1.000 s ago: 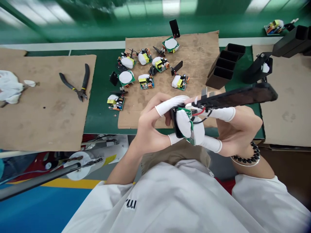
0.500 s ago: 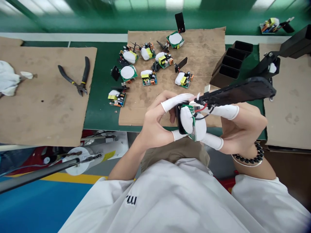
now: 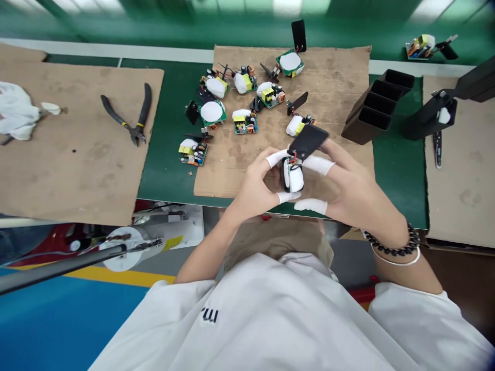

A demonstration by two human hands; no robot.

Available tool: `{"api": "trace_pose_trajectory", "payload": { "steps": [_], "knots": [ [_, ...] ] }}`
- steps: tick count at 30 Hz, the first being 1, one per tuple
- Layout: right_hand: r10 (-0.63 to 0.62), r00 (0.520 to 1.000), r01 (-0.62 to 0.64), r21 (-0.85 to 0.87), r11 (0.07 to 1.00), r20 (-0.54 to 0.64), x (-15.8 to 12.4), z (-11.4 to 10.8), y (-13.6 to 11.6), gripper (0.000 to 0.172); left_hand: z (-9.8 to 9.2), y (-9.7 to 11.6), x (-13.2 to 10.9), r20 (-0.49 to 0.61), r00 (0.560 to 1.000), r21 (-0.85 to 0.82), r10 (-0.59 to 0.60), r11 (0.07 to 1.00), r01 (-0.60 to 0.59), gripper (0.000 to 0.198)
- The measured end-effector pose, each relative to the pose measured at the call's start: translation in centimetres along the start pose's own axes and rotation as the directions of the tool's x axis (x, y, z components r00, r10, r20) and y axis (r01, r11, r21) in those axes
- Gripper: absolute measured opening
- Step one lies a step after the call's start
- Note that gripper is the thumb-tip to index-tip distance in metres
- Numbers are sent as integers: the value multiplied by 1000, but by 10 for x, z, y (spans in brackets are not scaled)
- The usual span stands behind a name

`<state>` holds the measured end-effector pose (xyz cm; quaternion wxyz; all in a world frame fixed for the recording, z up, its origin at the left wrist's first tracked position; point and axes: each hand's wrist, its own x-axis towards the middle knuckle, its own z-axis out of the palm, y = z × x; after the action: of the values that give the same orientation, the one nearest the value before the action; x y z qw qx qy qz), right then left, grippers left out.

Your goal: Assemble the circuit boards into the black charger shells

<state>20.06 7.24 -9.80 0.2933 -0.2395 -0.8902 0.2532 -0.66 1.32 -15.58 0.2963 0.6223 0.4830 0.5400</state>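
Note:
Both hands wear white finger cots and meet above the front edge of the cardboard sheet [image 3: 328, 67]. My left hand [image 3: 257, 188] pinches a small green circuit board [image 3: 293, 175] with a white pad and red and black wires. My right hand [image 3: 348, 188] grips the same board, and its fingers hold the black plastic piece [image 3: 308, 140] joined to the board by the wires. That black piece now points away from me, so it looks short. Several similar circuit boards [image 3: 245, 121] lie on the cardboard just beyond my hands.
Black-handled cutters [image 3: 133, 121] lie on the left cardboard sheet [image 3: 58, 165] beside a white cloth [image 3: 15, 111]. Black rectangular housings [image 3: 377, 105] stand at the right, with more black parts [image 3: 444, 111] further right. A green bench top [image 3: 170, 149] lies under the cardboard.
The long black piece has swung from pointing right to pointing away from me. Both hands moved up and away, closer together. The camera view shifted slightly.

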Motion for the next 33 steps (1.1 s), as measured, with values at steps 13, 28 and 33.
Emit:
{"api": "trace_pose_trajectory", "payload": {
  "steps": [13,28,33],
  "knots": [
    [-170,976,110,-369,923,-134,2,-7,-28,42,-2,25,-4,27,998,92,-48,995,45,60],
    [48,914,-177,-290,941,-403,-11,32,-45,28,17,24,-9,-218,975,224,-33,971,83,54],
    [46,922,-203,-379,903,-384,-12,42,-45,19,27,24,-14,-256,966,279,-44,953,117,60]
  ]
}}
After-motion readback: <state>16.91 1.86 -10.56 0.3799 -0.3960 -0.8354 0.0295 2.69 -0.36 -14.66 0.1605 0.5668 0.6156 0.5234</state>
